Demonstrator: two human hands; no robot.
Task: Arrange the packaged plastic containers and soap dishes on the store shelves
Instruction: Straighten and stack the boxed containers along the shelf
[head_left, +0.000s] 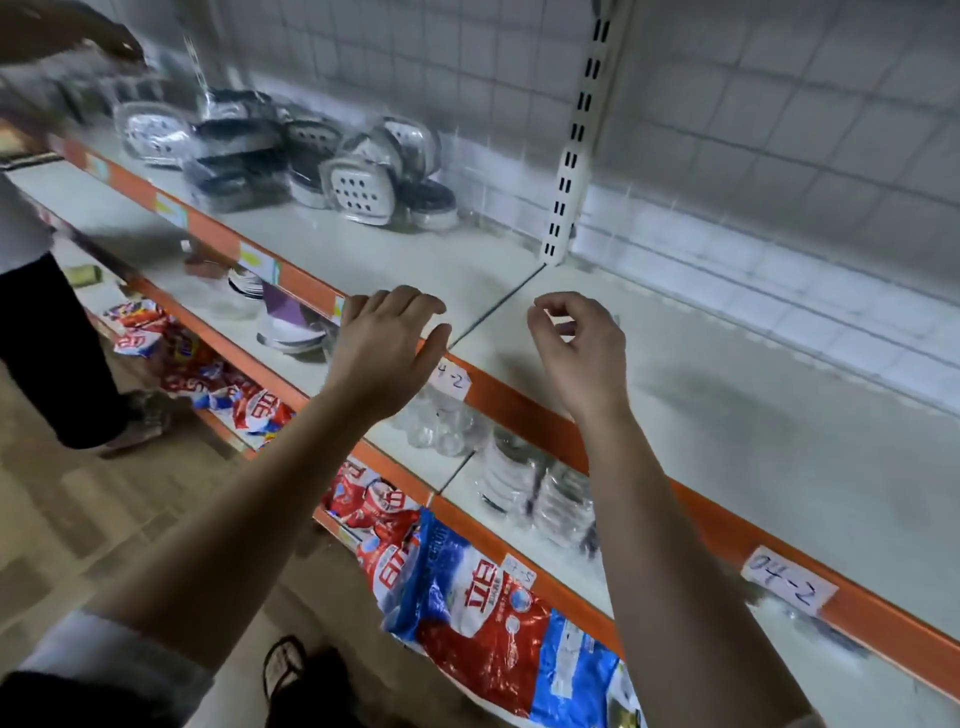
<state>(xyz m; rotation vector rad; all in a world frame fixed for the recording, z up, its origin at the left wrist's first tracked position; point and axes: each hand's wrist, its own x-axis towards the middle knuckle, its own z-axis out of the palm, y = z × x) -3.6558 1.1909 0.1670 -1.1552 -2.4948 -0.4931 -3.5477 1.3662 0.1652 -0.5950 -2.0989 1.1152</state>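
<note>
Left hand (387, 343) hovers over the shelf (415, 249) front edge, fingers relaxed and spread. Right hand (582, 348) beside it, fingers loosely curled, holding nothing. Packaged soap dishes (358, 182) lie piled rear left

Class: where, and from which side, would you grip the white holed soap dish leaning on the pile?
Probably pinch the white plastic-wrapped soap dish with dark holes by its upper rim, from the front: it leans back on the pile, face outward.
</note>
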